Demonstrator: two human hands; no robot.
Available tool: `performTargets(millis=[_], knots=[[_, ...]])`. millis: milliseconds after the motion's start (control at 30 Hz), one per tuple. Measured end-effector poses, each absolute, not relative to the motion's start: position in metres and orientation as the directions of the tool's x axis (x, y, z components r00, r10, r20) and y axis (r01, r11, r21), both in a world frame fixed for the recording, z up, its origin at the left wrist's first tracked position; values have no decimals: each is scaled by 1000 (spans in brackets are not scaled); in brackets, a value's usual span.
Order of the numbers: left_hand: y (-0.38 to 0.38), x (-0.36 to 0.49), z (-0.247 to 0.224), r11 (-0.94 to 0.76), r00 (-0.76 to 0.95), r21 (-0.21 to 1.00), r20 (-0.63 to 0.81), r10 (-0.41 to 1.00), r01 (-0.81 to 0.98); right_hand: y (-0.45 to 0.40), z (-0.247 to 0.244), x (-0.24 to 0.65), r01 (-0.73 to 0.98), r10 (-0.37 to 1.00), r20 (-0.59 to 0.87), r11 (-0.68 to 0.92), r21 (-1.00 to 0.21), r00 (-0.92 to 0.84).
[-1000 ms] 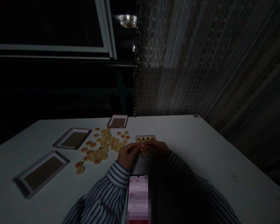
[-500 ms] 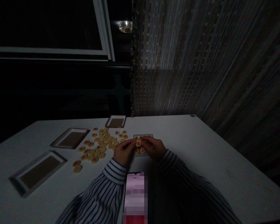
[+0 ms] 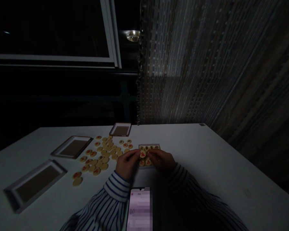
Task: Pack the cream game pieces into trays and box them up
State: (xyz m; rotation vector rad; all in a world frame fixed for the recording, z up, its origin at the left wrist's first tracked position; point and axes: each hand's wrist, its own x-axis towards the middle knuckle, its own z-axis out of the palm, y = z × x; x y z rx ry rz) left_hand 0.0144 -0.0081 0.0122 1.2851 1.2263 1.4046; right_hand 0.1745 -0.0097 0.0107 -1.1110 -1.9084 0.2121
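Note:
Between the thumb and fingers of my left hand [image 3: 127, 163] is a round Chinese chess piece [image 3: 142, 154] with a red character, tilted toward me above a shallow box [image 3: 148, 167]. My right hand [image 3: 163, 161] is closed just right of that piece, over the box; whether its fingertips hold anything is hard to see. Inside the box lie pieces with black characters [image 3: 156, 147] along the back and pieces with red characters [image 3: 148, 162] at the front. My hands hide part of the box's middle.
Loose chess pieces [image 3: 104, 160] are spread left of the box, many blank side up. Three shallow trays or lids [image 3: 74, 136] lie farther left and at the back. A lit phone [image 3: 139, 205] rests in front of me. A string curtain [image 3: 183, 64] hangs behind the white table [image 3: 207, 179].
My view has tilted up slightly, so everything sits lower. My right fingertips have drawn a little to the right of the red-character piece, which stays in my left hand.

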Motion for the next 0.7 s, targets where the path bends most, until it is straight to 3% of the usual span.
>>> performTargets(millis=[200,700], knots=[[-12,15,17,-108,-91,993,105,990,-39,-14,18,171,668,744,605,607,-431,-285],[-19,22,26,-3,-13,981,0,1000,-195,-11,14,178,663,742,613,606,-439,-272]])
